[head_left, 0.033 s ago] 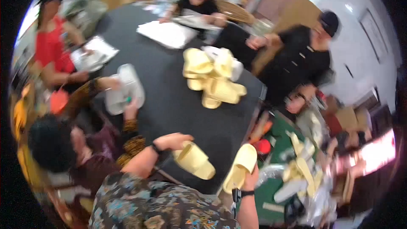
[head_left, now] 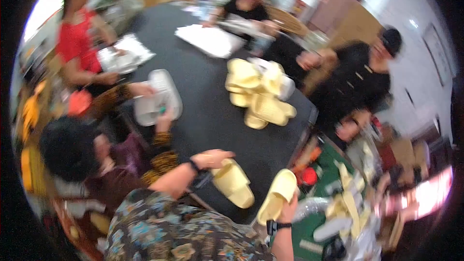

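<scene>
My left hand (head_left: 212, 158) is closed at the upper end of a pale yellow slide slipper (head_left: 233, 183) near the table's front edge. A second yellow shape lies against its lower end, and blur hides whether it is a separate slipper. My right hand (head_left: 290, 206) grips another yellow slide slipper (head_left: 277, 197) by its right side, held tilted with its foot opening showing. The two hands are apart, each wearing something dark at the wrist. Farther off on the dark table (head_left: 203, 101) lies a pile of yellow slippers (head_left: 261, 92).
At left, a person's hands hold a pale grey slipper pair (head_left: 158, 97). White bags (head_left: 210, 39) lie at the far side, where other people sit or stand around the table. To my right, a green surface (head_left: 309, 229) carries loose slippers and clear plastic.
The whole scene has shifted slightly to the right in the view. Both hands keep their slippers, with little change in their positions relative to the table.
</scene>
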`<state>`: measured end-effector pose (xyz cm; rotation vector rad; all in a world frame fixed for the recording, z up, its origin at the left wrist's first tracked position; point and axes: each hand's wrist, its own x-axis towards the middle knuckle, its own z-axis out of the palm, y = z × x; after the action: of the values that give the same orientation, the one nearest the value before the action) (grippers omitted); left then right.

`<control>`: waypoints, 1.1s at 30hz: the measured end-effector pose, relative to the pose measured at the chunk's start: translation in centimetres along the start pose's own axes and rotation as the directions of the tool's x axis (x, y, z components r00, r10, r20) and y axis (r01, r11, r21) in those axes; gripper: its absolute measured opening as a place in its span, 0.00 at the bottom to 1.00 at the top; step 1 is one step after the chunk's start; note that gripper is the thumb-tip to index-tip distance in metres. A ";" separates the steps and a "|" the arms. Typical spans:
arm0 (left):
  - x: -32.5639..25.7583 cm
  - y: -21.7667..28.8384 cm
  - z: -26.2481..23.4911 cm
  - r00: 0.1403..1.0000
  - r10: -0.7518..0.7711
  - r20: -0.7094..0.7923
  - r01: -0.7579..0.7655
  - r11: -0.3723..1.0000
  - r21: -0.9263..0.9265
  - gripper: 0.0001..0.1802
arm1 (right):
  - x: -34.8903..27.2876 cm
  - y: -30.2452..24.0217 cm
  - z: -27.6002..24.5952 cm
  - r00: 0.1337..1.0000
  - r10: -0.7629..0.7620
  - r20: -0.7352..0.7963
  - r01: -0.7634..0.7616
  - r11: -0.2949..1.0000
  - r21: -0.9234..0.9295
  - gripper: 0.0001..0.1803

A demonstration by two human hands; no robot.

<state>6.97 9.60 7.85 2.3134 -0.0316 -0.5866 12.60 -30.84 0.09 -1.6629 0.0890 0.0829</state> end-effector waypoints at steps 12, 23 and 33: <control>-2.9 2.0 21.7 0.831 -0.034 -0.555 0.021 0.999 -0.029 0.27 | -0.1 6.0 2.2 0.807 -0.324 0.493 0.558 0.691 -0.460 0.29; -15.0 -0.5 28.1 0.907 -0.178 -0.383 0.125 0.979 -0.159 0.23 | 4.5 10.3 1.2 0.796 -0.400 0.455 0.603 0.598 -0.528 0.31; -26.1 -3.5 37.6 0.793 -0.461 -0.399 0.312 0.869 -0.383 0.19 | 2.6 5.8 0.7 0.762 -0.529 0.374 0.637 0.504 -0.584 0.16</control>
<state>-32.70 -7.65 -7.49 2.1050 0.7469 -0.1722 14.60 -30.74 -5.99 -2.3461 -0.7277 -0.3314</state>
